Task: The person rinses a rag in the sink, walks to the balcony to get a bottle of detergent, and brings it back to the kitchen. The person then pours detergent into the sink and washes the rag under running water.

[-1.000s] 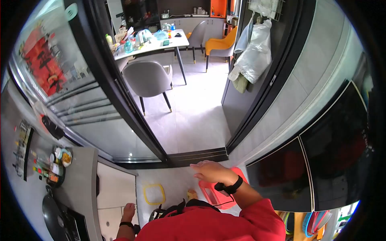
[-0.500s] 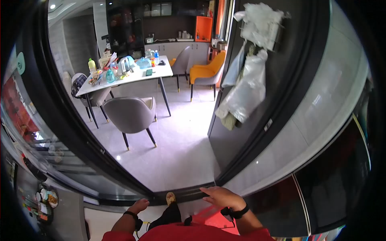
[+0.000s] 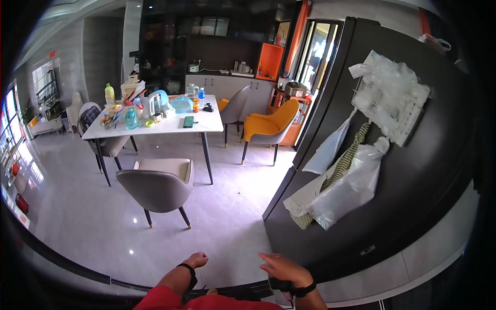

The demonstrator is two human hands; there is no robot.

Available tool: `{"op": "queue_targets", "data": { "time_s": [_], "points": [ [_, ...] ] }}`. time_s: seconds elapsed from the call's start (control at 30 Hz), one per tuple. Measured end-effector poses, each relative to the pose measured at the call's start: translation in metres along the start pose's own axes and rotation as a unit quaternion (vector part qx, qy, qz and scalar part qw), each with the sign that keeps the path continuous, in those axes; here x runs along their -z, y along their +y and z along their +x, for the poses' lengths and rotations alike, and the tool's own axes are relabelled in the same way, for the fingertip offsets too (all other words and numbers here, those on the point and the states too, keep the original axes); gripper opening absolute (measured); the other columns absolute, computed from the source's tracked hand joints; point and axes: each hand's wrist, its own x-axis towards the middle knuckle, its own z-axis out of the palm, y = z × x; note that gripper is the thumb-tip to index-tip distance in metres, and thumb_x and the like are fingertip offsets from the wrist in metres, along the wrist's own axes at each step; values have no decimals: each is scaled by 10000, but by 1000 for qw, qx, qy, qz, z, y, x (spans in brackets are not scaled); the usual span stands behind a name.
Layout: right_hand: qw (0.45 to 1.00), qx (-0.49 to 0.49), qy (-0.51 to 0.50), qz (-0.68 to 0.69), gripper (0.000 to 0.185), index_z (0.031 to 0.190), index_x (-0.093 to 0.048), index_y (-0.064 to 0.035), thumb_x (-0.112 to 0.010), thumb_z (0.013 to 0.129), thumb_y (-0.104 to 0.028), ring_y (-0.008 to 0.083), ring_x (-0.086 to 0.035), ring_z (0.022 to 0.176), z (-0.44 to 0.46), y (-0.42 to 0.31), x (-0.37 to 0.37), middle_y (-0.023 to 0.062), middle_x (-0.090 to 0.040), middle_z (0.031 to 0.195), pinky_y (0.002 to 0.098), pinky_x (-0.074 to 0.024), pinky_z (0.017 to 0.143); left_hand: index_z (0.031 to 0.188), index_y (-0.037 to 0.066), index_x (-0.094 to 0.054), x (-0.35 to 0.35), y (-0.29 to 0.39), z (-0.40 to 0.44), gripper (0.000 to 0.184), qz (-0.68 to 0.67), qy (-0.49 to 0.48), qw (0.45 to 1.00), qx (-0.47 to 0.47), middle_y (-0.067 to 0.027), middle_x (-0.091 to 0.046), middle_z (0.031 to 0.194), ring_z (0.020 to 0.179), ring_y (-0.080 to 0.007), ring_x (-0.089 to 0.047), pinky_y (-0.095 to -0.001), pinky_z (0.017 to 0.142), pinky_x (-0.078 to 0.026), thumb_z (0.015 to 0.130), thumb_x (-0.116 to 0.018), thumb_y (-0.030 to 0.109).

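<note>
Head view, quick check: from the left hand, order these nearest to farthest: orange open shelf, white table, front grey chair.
From the left hand:
1. Front grey chair: ahead, slightly left, on the near side of the table.
2. White table: just beyond that chair.
3. Orange open shelf: at the back, right of the table.

floor (image 3: 88, 222): glossy, smooth | dark panel (image 3: 413, 196): matt | hanging bag (image 3: 354, 188): crinkled plastic | sleeve (image 3: 163, 298): cloth | tabletop (image 3: 209, 120): smooth

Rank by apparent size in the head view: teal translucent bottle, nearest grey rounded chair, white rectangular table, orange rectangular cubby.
White rectangular table
Nearest grey rounded chair
Orange rectangular cubby
Teal translucent bottle
</note>
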Motion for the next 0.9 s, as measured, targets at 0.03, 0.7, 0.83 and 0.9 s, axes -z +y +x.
{"op": "queue_targets", "data": {
  "time_s": [0.03, 0.7, 0.83, 0.9],
  "points": [
    [1000, 0, 3, 2, 448, 1267, -487, -3, -557, 929, -288, 394, -588, 980, 11, 8, 5, 236, -620, 1064, 438, -477, 829, 1004, 39, -678, 5, -7, 11, 389, 2, -11, 1000, 6, -190, -665, 1051, 1003, -338, -622, -404, 889, -478, 825, -496, 332],
    [992, 103, -60, -39, 471, 1303, -472, -37, -525, 946, -339, 346, -598, 988, 358, 227, 157, 201, -627, 1064, 411, -484, 845, 1018, 80, -620, 185, -18, 186, 269, -240, 120, 928, 258, -67, -639, 887, 846, -195, -607, -358, 747, -492, 829, -537, 253],
    [988, 113, -76, -78, 467, 1295, -500, -41, -538, 941, -344, 344, -611, 971, 427, 261, 172, 190, -634, 1072, 388, -499, 845, 1048, 110, -578, 223, 6, 252, 239, -328, 59, 910, 246, -9, -602, 917, 868, -144, -584, -337, 746, -488, 891, -547, 289],
    [990, 102, -73, -70, 471, 1288, -506, -39, -546, 935, -348, 342, -613, 964, 461, 280, 174, 195, -633, 1061, 393, -500, 835, 1043, 114, -577, 248, 9, 291, 229, -311, 36, 916, 249, -4, -601, 915, 858, -140, -582, -330, 746, -483, 903, -546, 294]
  ]
}}
